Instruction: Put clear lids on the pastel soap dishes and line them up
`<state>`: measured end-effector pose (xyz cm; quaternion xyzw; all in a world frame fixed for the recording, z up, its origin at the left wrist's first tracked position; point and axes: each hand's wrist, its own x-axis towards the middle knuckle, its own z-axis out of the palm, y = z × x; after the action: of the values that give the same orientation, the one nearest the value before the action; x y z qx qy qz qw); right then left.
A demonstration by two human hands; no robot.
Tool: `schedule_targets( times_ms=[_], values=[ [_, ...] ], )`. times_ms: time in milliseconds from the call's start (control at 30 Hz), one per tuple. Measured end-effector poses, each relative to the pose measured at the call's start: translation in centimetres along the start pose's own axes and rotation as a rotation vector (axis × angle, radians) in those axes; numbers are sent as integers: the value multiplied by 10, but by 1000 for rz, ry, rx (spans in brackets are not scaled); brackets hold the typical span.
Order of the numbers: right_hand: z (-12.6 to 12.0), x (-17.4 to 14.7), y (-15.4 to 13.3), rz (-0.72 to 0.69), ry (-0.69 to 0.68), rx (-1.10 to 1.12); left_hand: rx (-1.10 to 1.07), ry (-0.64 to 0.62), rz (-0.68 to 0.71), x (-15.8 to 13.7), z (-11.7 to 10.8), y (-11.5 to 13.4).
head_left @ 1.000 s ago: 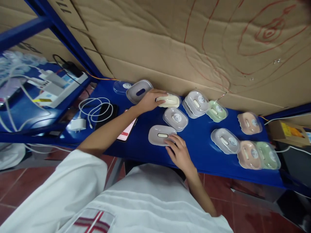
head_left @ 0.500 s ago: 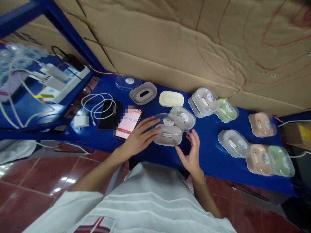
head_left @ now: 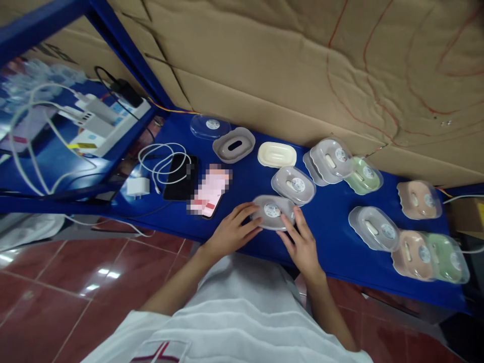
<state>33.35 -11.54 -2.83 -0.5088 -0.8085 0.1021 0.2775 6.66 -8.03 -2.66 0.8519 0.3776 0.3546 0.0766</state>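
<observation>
A grey soap box [head_left: 274, 222] with a clear lid bearing a round sticker lies on the blue table in front of me, the lid now seated over the base. My left hand [head_left: 238, 227] grips its left end, fingertips on the lid's edge. On the right end, my right hand [head_left: 302, 242] has its fingers on the lid and the thumb low at the near side. Just behind it stands another lidded grey soap box [head_left: 291, 185]. Farther back are a cream soap tray [head_left: 278, 154], an open grey base [head_left: 242, 157] with an oval slot, and a loose clear lid [head_left: 200, 127].
Lidded soap boxes in grey, green [head_left: 363, 176] and pink [head_left: 419, 200] stand to the right. On the left are a phone [head_left: 212, 189], a dark phone [head_left: 176, 189] with a coiled white cable, a charger [head_left: 138, 186] and a power strip [head_left: 109, 136]. Cardboard [head_left: 245, 60] lines the back.
The clear lid, tilted above the grey base under my left hand before, now sits on it. My right hand has moved in from beside the box onto its right end. The view has shifted slightly.
</observation>
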Motion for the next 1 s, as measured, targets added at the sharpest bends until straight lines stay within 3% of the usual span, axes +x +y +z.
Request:
schedule_targets(
  times_ms=[267,567,733,833,900,1000],
  values=[
    [-1,-1,7,69,64,91,-66,21,-13,4,3,5],
    [3,-2,2,38,13,-52,-85,114,-43,3,14,-1],
    [5,1,2,25,-11,-60,-64,88,-59,-2,16,2],
    [5,2,1,13,-15,-92,-154,46,-53,4,2,-6],
    [4,4,1,4,-12,-117,-184,-1,-71,17,-18,-24],
    [3,5,-2,8,13,-160,34,43,-250,48,-53,-67]
  ],
)
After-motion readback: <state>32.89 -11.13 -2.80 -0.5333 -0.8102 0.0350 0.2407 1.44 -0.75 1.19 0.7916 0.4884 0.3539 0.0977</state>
